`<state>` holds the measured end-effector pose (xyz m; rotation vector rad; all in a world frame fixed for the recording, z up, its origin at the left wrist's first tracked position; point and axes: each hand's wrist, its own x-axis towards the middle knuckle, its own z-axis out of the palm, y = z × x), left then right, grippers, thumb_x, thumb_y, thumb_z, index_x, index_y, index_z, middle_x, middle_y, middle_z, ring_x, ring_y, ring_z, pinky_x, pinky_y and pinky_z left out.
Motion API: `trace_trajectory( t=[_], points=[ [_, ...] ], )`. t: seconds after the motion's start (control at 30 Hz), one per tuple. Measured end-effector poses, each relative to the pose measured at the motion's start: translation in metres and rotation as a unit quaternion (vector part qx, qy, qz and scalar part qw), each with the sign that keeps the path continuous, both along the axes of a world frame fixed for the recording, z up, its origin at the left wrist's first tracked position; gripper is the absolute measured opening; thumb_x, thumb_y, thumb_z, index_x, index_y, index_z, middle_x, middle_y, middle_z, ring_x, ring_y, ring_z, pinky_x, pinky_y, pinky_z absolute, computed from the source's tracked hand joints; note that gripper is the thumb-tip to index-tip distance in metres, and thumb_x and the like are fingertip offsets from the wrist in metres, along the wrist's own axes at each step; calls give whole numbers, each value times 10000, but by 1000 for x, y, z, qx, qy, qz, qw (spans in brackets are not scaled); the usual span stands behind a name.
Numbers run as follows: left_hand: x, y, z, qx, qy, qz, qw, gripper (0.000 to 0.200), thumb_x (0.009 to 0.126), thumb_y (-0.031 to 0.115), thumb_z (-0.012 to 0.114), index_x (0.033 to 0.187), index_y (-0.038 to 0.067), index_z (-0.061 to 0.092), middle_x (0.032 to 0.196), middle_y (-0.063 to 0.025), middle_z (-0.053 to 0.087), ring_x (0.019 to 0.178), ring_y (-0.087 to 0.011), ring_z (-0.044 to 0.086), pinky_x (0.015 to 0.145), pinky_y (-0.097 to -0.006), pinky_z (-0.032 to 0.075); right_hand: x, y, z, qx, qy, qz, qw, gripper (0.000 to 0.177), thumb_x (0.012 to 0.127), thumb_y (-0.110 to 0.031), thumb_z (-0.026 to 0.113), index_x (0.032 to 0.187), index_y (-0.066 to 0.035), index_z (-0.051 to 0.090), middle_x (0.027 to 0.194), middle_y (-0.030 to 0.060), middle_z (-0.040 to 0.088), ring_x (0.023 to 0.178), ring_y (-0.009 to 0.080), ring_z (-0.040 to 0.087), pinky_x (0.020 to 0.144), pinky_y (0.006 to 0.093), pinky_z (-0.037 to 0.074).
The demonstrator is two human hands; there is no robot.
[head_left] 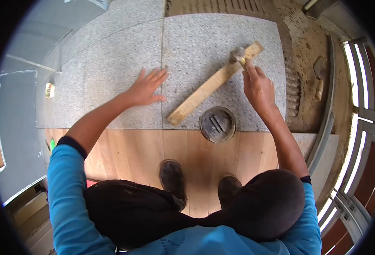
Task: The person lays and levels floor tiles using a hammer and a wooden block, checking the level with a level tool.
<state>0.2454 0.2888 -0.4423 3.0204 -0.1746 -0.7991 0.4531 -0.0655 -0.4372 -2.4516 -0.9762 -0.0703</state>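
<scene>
My left hand [148,87] lies flat with fingers spread on the grey speckled tile floor, beside the joint at the left edge of a large tile [187,55]. My right hand [259,87] is closed round the handle of a hammer [237,54]. The hammer's head rests on or just over a wooden batten [204,92], which lies diagonally across the large tile. Close to the batten's lower end sits a round grey dish-like piece [217,124] with dark bars in it, overlapping the tile's near edge.
Combed mortar [294,91] borders the tile on the right, where a trowel [319,72] lies near a long metal bar [329,97]. Wood-look flooring [130,148] runs under my boots [173,180]. A small pale object [50,90] stands at the far left.
</scene>
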Motion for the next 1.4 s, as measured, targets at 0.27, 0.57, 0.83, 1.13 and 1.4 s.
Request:
trace_trajectory(
  t=[0.27, 0.57, 0.83, 1.13, 1.4],
  points=[
    [153, 69, -26, 82, -23, 171, 982, 876, 1041, 677, 312, 1661, 87, 124, 1738, -120, 94, 1602, -306, 91, 1263, -622, 124, -3, 3, 1, 7, -2, 12, 1000, 414, 980, -109, 604, 1382, -42, 533, 885, 218, 671, 698, 447, 687, 579, 534, 563],
    [165, 80, -48, 73, -27, 219, 973, 832, 1051, 639, 290, 1670, 120, 89, 1749, -60, 53, 1607, -267, 69, 1257, -638, 120, -4, 4, -1, 15, -3, 15, 1000, 432, 985, -96, 603, 1400, -40, 498, 872, 228, 660, 701, 449, 689, 561, 536, 567],
    [154, 73, -65, 88, -86, 229, 965, 814, 1052, 655, 272, 1672, 152, 113, 1748, -67, 79, 1602, -306, 101, 1258, -633, 110, -3, 5, -4, 12, -10, 19, 1000, 422, 981, -90, 603, 1388, -30, 508, 879, 222, 659, 701, 444, 685, 573, 540, 559],
    [156, 37, -41, 59, -84, 239, 966, 776, 1058, 617, 331, 1655, 135, 213, 1730, -110, 159, 1591, -328, 151, 1246, -653, 118, -6, 2, 3, 20, 22, 8, 1000, 393, 966, -78, 602, 1349, -22, 533, 899, 218, 660, 721, 451, 680, 601, 547, 555],
    [158, -100, -18, -145, -164, 105, 970, 800, 1044, 552, 509, 1595, 5, 317, 1624, -249, 364, 1523, -400, 319, 1240, -528, 259, -1, -40, 1, 80, 13, -59, 995, 314, 972, -166, 603, 1279, -101, 586, 913, 208, 681, 767, 471, 670, 655, 573, 538]
  ],
)
